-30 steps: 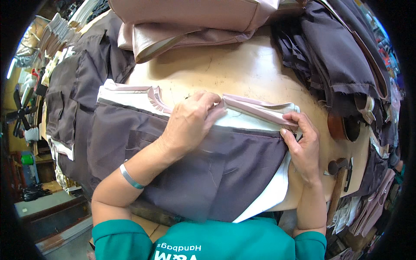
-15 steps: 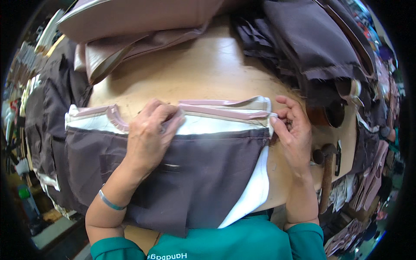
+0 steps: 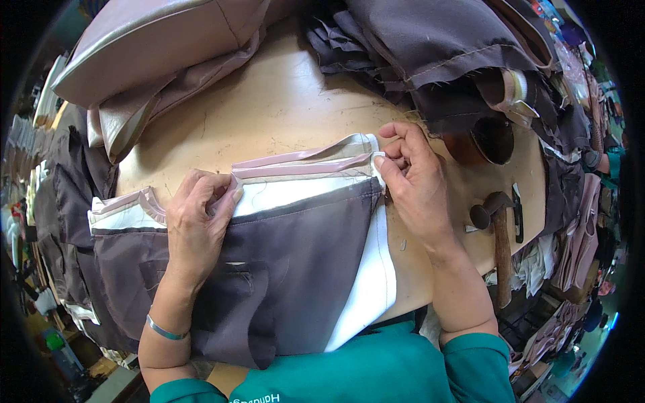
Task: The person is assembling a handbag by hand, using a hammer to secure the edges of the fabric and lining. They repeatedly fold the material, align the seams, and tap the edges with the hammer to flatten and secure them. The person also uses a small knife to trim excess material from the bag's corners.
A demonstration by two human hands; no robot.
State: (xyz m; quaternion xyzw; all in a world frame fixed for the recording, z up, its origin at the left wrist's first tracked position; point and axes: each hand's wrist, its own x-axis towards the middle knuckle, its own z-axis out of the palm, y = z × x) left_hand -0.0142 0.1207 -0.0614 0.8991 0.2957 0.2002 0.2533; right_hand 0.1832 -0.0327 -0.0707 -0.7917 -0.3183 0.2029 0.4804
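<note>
Head view: flat dark brown fabric panel (image 3: 295, 269) with white lining and glossy mauve piping (image 3: 302, 163) on worn wooden table (image 3: 282, 101), left hand (image 3: 198, 225) pinching piping mid-length, right hand (image 3: 413, 178) pinching panel's corner, wooden-handled hammer (image 3: 500, 235) beside right wrist, brown fabric pile (image 3: 437, 47) beyond.

Bare bench (image 3: 282, 114) lies open beyond the pink-trimmed panel (image 3: 295, 269), between the pale leather pieces (image 3: 154, 47) at far left and the heap of dark fabric (image 3: 443, 54) at far right. Right of the right hand (image 3: 413, 181), a hammer (image 3: 497, 228) and a round dark tin (image 3: 494, 140) narrow the way
</note>
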